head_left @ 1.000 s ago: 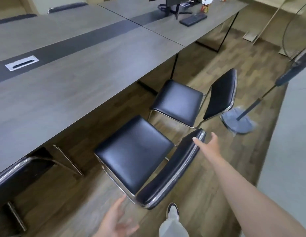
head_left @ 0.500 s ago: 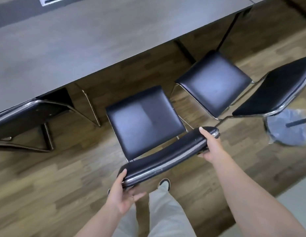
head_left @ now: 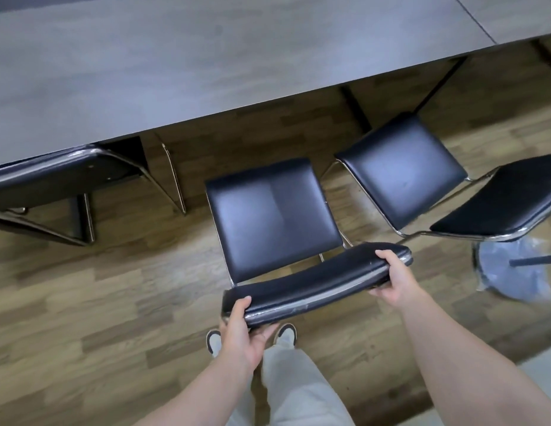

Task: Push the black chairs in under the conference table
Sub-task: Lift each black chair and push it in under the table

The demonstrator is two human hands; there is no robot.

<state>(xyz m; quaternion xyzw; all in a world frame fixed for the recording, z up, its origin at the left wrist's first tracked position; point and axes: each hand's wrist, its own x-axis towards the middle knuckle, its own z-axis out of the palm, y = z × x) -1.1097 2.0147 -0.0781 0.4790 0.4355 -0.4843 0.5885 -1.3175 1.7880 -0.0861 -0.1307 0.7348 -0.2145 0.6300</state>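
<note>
The left grip (head_left: 239,329) is closed on the near-left end of the middle chair's backrest (head_left: 314,284), thumb on top of the black padding and fingers curled under its chrome edge. The right grip (head_left: 394,276) clasps the far-right end of the same backrest in the same way, thumb over the top and fingers wrapped beneath. The middle chair (head_left: 272,215) stands on the wooden floor (head_left: 83,302) with its seat fully out in the open, front edge near the bench (head_left: 206,56) but not under it. To its right a second black chair (head_left: 400,167) sits angled, its seat also clear of the bench, its backrest (head_left: 498,204) reaching toward the frame's right edge. To the left a third chair (head_left: 62,173) is tucked in, backrest against the bench edge, chrome legs showing below. Below the backrest appear pale trousers (head_left: 292,388) and two shoes (head_left: 286,332). At far right lies a round grey base (head_left: 514,269), possibly a fan stand, blurred.
</note>
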